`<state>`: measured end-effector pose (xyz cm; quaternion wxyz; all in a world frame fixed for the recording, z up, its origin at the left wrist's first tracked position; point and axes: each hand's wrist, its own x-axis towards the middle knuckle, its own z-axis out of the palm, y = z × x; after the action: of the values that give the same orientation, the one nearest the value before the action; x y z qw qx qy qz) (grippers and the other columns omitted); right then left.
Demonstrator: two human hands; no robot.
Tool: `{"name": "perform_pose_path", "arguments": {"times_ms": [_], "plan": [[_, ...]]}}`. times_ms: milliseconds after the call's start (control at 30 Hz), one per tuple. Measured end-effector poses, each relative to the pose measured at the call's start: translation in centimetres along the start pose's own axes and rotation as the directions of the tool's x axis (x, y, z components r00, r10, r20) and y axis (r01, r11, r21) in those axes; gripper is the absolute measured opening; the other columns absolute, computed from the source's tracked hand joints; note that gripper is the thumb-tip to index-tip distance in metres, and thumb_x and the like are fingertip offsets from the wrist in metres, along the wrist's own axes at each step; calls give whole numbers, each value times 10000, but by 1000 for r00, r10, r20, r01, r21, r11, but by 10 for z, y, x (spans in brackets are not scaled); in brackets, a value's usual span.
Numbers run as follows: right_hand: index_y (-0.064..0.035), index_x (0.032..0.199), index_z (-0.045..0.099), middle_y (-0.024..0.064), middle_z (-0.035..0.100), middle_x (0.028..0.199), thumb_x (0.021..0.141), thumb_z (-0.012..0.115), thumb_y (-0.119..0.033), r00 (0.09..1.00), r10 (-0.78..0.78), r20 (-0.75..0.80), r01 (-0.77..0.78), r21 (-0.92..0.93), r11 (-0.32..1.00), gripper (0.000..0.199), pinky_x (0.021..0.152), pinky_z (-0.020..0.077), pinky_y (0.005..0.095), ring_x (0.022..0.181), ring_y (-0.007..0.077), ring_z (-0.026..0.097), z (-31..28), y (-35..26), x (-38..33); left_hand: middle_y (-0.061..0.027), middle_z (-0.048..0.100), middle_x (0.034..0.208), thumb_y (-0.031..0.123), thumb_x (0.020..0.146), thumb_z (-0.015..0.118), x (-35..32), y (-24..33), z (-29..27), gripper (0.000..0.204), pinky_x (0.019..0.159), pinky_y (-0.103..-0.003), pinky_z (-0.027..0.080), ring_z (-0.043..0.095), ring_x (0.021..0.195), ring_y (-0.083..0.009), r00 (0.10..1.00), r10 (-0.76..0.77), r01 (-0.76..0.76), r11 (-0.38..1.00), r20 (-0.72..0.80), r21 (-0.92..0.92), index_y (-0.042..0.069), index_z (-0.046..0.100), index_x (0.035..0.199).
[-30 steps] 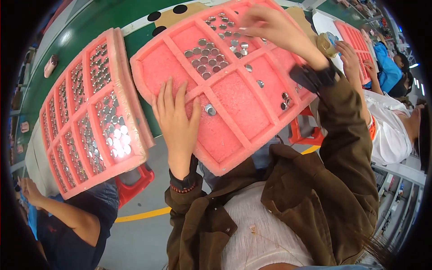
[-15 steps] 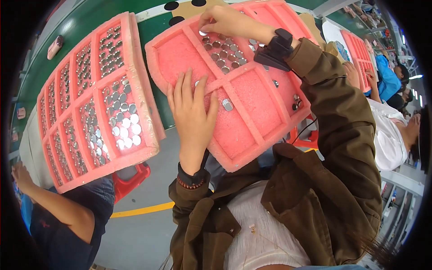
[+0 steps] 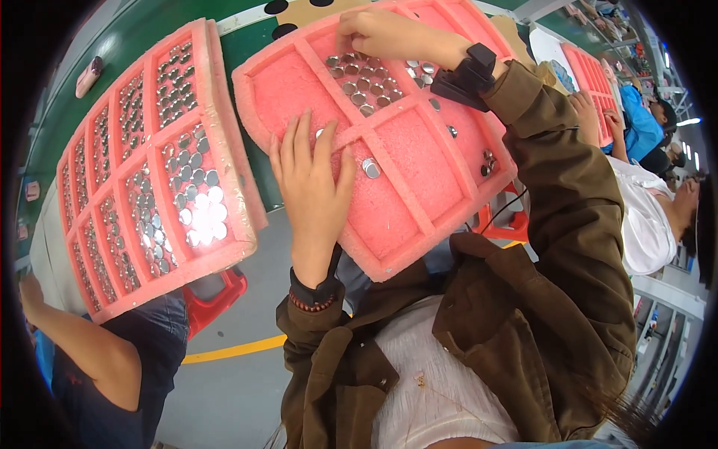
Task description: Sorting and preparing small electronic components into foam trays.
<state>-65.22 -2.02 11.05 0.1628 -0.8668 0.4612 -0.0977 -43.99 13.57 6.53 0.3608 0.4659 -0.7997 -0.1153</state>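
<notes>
A pink foam tray (image 3: 359, 133) with divided compartments lies tilted before me, several small shiny metal discs (image 3: 366, 81) grouped in its far middle compartment. My right hand (image 3: 366, 36) is over the far edge of that compartment, its fingers curled and closed. Whatever the fingertips hold, if anything, is hidden. Fingers apart and stretched out, my left hand (image 3: 310, 168) rests on the tray's left part. A single disc (image 3: 319, 134) shows between its fingers, beside the divider. To the right of that hand, a small group of discs (image 3: 370, 168) lies in the near compartment.
A second pink foam tray (image 3: 202, 258) filled with discs stands at the left on the green table (image 3: 247, 45). A co-worker's arm (image 3: 82, 340) is at lower left. Red stools (image 3: 217, 303) stand below. Another pink tray (image 3: 591, 86) and people are at far right.
A pale disc that showed at my right fingertips is out of sight now, and that hand has shifted slightly right relative to the tray. My left hand stays almost where it was.
</notes>
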Motion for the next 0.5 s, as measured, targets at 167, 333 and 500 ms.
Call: {"name": "perform_pose_path", "arguments": {"times_ms": [167,333,500], "plan": [[8,943,611,191,593,924,830,514,-66,944,-281,-172,274,-65,960,167,718,471,347,787,318,588,-5,7,-19,-169,471,1310,169,812,610,1,-1,3,351,1069,-503,246,411,1236,-345,1000,-1,1,1000,-2,16,33,583,1134],[7,941,614,210,611,879,813,528,-56,971,-36,-238,64,113,992,166,695,464,368,778,338,583,-49,-30,-82,-158,474,1313,184,830,602,1,1,3,346,1072,-496,244,405,1244,-338,1000,-14,14,1000,7,18,44,572,1146],[2,974,602,134,606,873,803,594,-58,982,126,139,-131,28,991,181,749,483,341,873,270,589,-47,-34,-141,-153,472,1318,191,842,592,2,0,2,355,1074,-493,240,402,1250,-333,999,22,-23,999,36,27,55,563,1168]]}}
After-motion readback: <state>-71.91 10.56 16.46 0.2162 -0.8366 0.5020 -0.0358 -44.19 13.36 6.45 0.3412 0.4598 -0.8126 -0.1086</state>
